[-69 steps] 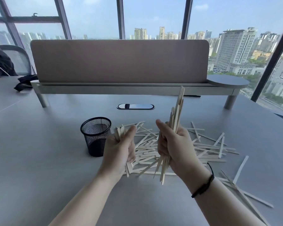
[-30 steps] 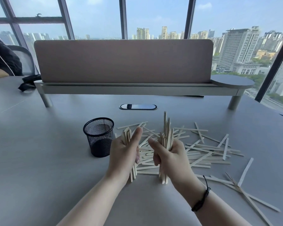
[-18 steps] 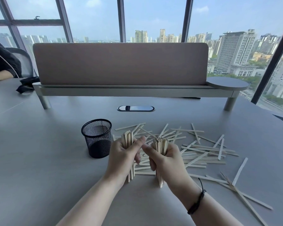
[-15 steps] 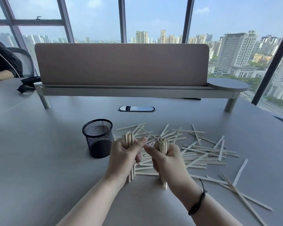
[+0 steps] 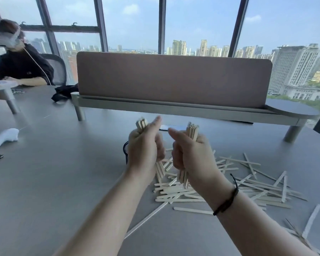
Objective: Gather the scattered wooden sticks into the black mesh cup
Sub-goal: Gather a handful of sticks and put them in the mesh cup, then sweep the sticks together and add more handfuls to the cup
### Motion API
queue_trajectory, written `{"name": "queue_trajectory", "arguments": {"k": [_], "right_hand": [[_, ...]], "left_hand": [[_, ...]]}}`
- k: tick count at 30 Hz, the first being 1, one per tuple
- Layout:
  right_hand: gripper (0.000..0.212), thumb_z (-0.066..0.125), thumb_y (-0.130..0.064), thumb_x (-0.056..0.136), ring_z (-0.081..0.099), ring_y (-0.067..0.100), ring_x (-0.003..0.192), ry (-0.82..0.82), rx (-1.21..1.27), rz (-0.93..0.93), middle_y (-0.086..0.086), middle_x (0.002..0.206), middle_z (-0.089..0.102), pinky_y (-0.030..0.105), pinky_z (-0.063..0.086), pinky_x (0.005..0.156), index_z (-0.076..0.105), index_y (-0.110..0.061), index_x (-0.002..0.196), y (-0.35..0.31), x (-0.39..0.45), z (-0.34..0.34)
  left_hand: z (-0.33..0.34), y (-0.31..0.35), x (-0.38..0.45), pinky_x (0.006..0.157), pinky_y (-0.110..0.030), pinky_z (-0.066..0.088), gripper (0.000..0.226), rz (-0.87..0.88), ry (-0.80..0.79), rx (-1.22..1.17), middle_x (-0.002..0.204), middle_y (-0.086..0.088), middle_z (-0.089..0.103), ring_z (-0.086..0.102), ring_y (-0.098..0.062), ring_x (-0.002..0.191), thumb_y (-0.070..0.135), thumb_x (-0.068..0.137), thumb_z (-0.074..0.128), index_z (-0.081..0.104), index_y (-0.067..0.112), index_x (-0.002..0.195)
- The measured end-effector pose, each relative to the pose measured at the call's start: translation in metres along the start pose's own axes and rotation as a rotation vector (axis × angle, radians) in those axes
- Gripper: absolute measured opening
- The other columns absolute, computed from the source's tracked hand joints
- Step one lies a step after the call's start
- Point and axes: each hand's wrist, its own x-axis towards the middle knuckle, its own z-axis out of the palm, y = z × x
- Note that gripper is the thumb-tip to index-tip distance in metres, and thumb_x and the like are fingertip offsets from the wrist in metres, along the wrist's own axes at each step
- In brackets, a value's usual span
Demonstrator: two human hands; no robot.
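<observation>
While both hands are raised above the worktop's middle, each grips its own bundle of sticks:

Left hand point(image 5: 145, 146): fingers curled round a left bundle point(image 5: 141, 124) held upright, thumb pointing up; stick ends show above the fist and below it.

Right hand point(image 5: 190, 154): fingers curled round a right bundle point(image 5: 192, 129), also upright, with the lower ends poking out beneath the palm; a black band point(image 5: 227, 200) circles the wrist.

Black mesh cup point(image 5: 125, 149): standing on the grey worktop point(image 5: 54, 172) near its middle, almost wholly hidden behind the left hand; only a sliver of rim and wall shows.

Scattered wooden sticks point(image 5: 229, 183): lying in a loose, crisscrossed heap right of the cup, spreading toward the worktop's right edge; a few lie apart toward the near right corner.

Divider panel point(image 5: 174, 78): standing on a raised shelf along the far edge.

Another person point(image 5: 17, 65): seated at the far left corner.

White cloth point(image 5: 2, 137): lying near the left edge.
</observation>
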Motion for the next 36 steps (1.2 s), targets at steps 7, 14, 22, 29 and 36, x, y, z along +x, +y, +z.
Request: {"name": "queue_trajectory", "arguments": {"k": [7,14,22,29,36], "right_hand": [[0.050,0.063,-0.028,0.095,0.026,0.017,0.042,0.126,0.130,-0.101,0.006,0.052,0.028,0.028,0.028,0.044,0.035,-0.012,0.057,-0.022,0.077,0.072],[0.032,0.069,-0.022,0.091,0.049,0.017,0.051,0.119,-0.063,0.057,0.008,0.059,0.052,0.031,0.047,0.058,0.049,-0.013,0.067,0.034,0.095,0.076],[0.028,0.065,-0.032,0.095,0.065,-0.008,0.067,0.100,-0.298,-0.050,-0.002,0.097,0.069,0.012,0.048,0.064,0.060,-0.017,0.118,0.028,0.068,0.021],[0.024,0.067,-0.047,0.086,0.061,0.003,0.111,0.009,-0.834,-0.070,-0.016,0.113,0.066,0.019,0.044,0.093,0.063,-0.036,0.107,0.064,-0.016,-0.088],[0.062,0.042,-0.075,0.079,0.002,0.010,0.153,-0.199,-1.395,-0.042,-0.016,0.158,0.027,0.036,-0.005,0.124,0.040,-0.049,0.136,0.065,-0.086,-0.153]], "left_hand": [[-0.029,0.035,0.068,0.048,-0.028,0.040,0.058,0.081,0.227,0.092,0.039,-0.003,0.042,0.043,-0.021,0.038,0.040,0.095,0.060,0.042,0.015,0.045],[-0.062,-0.006,0.085,0.056,-0.028,0.038,0.047,0.015,0.164,0.704,0.065,0.003,0.063,0.053,-0.019,0.062,0.049,0.092,0.055,0.060,0.007,0.071],[-0.052,-0.016,0.020,0.102,-0.032,0.037,0.036,0.734,0.147,0.936,0.127,-0.008,0.059,0.045,-0.022,0.125,0.025,0.092,0.065,0.057,0.006,0.122],[-0.061,-0.058,-0.048,0.112,-0.039,0.035,0.052,0.581,-0.522,1.451,0.139,0.002,0.053,0.050,-0.023,0.127,0.063,0.090,0.050,0.060,0.026,0.126],[-0.067,-0.088,-0.063,0.122,-0.044,-0.012,0.098,0.101,-0.649,1.638,0.162,0.003,-0.033,-0.031,-0.016,0.148,0.093,0.076,0.015,-0.022,0.043,0.151]]}}
